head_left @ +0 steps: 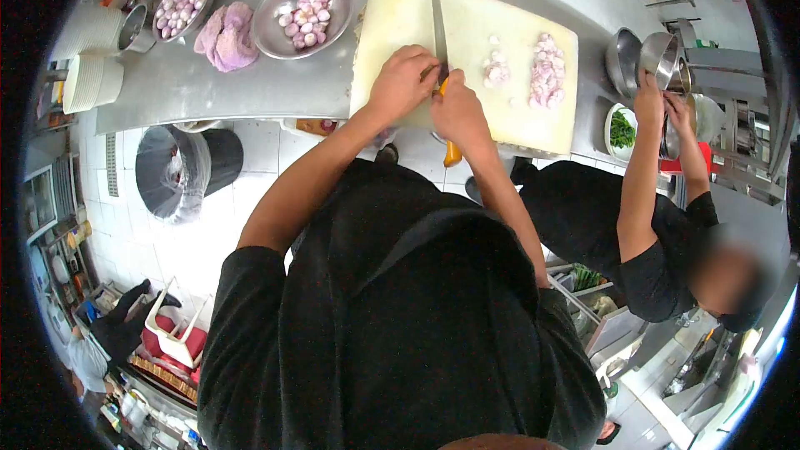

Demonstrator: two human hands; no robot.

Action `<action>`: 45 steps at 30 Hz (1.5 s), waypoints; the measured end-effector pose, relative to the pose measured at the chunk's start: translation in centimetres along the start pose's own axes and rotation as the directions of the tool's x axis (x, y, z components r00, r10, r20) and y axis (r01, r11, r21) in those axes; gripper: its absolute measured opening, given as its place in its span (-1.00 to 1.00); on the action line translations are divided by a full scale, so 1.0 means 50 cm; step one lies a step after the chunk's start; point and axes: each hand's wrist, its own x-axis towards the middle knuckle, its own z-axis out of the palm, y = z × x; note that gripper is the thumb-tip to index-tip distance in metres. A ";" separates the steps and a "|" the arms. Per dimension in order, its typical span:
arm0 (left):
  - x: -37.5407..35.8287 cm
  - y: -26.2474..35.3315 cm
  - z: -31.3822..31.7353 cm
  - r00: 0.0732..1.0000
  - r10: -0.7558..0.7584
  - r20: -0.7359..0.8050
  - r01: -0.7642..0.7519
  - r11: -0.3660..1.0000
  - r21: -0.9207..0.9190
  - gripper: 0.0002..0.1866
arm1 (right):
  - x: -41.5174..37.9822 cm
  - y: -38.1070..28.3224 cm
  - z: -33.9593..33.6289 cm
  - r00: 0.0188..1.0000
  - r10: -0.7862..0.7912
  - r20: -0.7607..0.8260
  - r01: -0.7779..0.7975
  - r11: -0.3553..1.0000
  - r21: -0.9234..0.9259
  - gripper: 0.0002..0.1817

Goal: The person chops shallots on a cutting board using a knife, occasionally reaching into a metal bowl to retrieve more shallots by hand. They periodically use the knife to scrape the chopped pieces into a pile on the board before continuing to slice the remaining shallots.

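Note:
My right hand (461,112) is wrapped round the yellow handle of a long kitchen knife (438,12), whose blade points toward the far edge of the white cutting board (467,8). Beside the blade's heel, my left hand (406,79) is closed with its fingers bent down at the board. Whatever those fingers hold is hidden. To the right of the knife lie a small heap of peeled shallots (497,71) and a longer pile of cut shallots (547,71). A steel bowl (302,15) with whole purple shallots stands left of the board.
Farther left are a pink cloth (227,37), another shallot bowl (183,4) and stacked white containers (90,83). A lined bin (171,171) stands on the floor. At right, a co-worker's hands (650,100) hold a metal bowl (659,58) near chopped greens (622,130).

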 end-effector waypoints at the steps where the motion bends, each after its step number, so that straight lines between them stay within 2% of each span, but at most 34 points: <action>1: 0.006 -0.001 0.002 1.000 0.007 -0.022 -0.007 1.000 -0.008 -0.85 | 0.007 0.006 0.001 1.000 -0.015 -0.004 0.015 1.000 -0.003 -0.65; 4: 0.015 -0.003 0.001 1.000 0.013 0.015 -0.013 0.999 -0.043 -0.85 | 0.010 0.017 0.011 0.997 -0.046 -0.062 0.044 0.998 -0.040 -0.67; 7: 0.022 -0.007 -0.001 0.996 0.027 0.086 -0.027 1.000 0.002 -0.86 | 0.016 0.031 0.001 0.999 0.020 0.040 -0.025 0.991 0.135 -0.64; 10: 0.029 -0.004 0.005 0.996 0.039 0.084 -0.041 0.999 0.020 -0.84 | -0.003 0.030 -0.026 0.988 0.101 0.114 -0.134 0.936 0.326 -0.63; 16: 0.037 -0.010 -0.004 0.986 0.061 0.155 -0.083 0.987 0.138 -0.81 | -0.022 0.081 -0.045 0.990 0.138 0.025 -0.139 0.941 0.310 -0.61; 19: 0.044 -0.007 -0.017 0.973 -0.059 0.221 0.034 0.993 0.117 -0.81 | -0.011 0.114 -0.035 0.994 0.106 -0.032 -0.095 0.967 0.236 -0.57; 22: 0.046 0.014 -0.021 0.974 -0.121 0.192 0.082 0.976 0.203 -0.80 | -0.021 0.106 -0.021 0.997 0.051 -0.055 -0.036 0.969 0.244 -0.56; 28: 0.033 0.054 -0.004 0.965 -0.235 0.119 0.228 0.971 0.070 -0.84 | -0.033 0.050 0.000 0.999 0.053 0.009 -0.054 0.975 0.214 -0.60; 31: 0.035 0.060 0.001 0.927 -0.359 0.113 0.350 0.932 0.092 -0.82 | -0.031 0.048 0.005 0.999 0.037 0.023 -0.041 0.976 0.214 -0.62; 34: 0.044 0.050 0.000 0.884 -0.441 0.157 0.452 0.891 -0.045 -0.82 | -0.029 0.045 0.004 0.999 0.028 0.028 -0.033 0.982 0.184 -0.63; 40: 0.052 0.046 -0.009 0.818 -0.532 0.219 0.571 0.798 -0.192 -0.82 | -0.038 0.027 -0.018 0.998 0.035 0.044 -0.040 0.990 0.137 -0.66; 42: 0.051 0.043 -0.009 0.818 -0.530 0.225 0.570 0.801 -0.185 -0.82 | -0.044 0.025 -0.029 0.999 0.012 0.042 -0.016 0.996 0.089 -0.68; 45: 0.050 0.039 -0.009 0.824 -0.521 0.223 0.559 0.810 -0.174 -0.81 | -0.054 0.002 -0.056 0.993 0.055 0.106 -0.069 0.988 0.140 -0.69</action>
